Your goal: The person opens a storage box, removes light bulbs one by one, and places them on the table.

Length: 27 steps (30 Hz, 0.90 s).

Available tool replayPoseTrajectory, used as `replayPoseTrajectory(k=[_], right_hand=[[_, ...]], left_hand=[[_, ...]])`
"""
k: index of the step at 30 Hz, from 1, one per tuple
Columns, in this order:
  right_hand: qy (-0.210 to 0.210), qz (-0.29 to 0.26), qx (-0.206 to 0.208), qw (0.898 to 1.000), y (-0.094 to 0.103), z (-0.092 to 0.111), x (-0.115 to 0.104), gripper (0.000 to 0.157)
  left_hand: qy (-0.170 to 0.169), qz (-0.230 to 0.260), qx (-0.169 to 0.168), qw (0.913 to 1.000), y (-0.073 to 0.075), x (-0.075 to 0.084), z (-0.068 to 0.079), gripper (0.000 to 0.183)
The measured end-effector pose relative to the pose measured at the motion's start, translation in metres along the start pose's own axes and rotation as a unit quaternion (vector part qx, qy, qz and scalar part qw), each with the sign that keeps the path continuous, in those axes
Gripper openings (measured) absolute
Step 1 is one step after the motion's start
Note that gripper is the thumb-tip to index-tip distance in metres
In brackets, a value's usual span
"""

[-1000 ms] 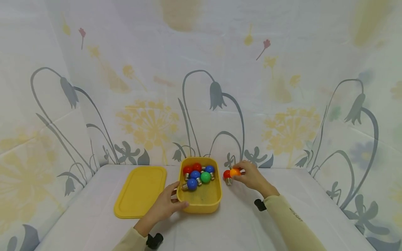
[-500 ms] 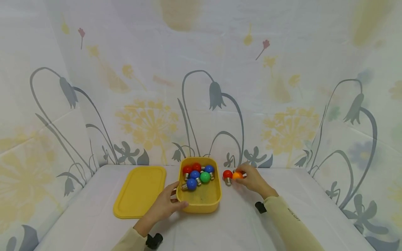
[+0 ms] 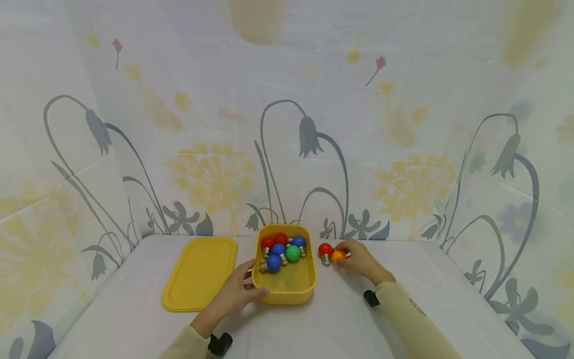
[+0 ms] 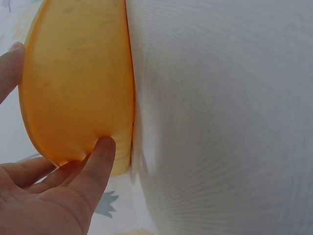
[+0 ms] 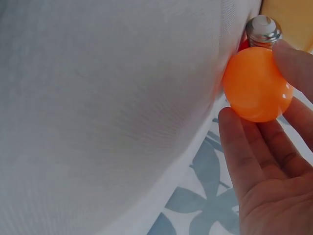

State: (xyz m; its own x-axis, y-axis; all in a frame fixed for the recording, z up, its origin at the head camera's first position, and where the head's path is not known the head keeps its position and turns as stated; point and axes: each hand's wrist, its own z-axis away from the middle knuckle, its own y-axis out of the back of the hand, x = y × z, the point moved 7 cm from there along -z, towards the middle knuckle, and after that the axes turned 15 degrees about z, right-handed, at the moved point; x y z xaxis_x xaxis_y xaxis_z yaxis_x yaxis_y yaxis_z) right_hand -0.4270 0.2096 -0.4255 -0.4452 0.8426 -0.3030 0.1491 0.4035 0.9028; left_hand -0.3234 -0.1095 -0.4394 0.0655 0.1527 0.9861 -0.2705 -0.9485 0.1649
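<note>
one orange bulb (image 5: 257, 85) in right hand (image 5: 274, 196)

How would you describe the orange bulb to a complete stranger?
Find the yellow box that the left hand holds. Just right of it, outside, is a red bulb; next to that, in the right hand, is the orange bulb, the only orange one in view.

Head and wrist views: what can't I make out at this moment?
Left wrist view: the bulbs inside the yellow box are hidden by its wall.
Right wrist view: the globe of the red bulb is almost all hidden behind the orange bulb.
Head view: some fingertips of the left hand are hidden by the box.
Head view: lettering on the right sleeve is too small to read.
</note>
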Motion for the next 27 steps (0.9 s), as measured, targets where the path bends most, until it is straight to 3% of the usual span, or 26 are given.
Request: replayPoseTrajectory(k=[19,27], right_hand=[[-0.027,0.006,-0.021,0.999,0.004,0.001,0.001,0.036],[0.001,0.017,-0.009,1.0,0.015,-0.003,-0.01,0.039]], left_hand=[[0.004,-0.006,0.003,1.0,0.0,0.003,0.002,0.092],[0.003,-0.009,0.005,0.9999,-0.001,0.002,0.001,0.091]])
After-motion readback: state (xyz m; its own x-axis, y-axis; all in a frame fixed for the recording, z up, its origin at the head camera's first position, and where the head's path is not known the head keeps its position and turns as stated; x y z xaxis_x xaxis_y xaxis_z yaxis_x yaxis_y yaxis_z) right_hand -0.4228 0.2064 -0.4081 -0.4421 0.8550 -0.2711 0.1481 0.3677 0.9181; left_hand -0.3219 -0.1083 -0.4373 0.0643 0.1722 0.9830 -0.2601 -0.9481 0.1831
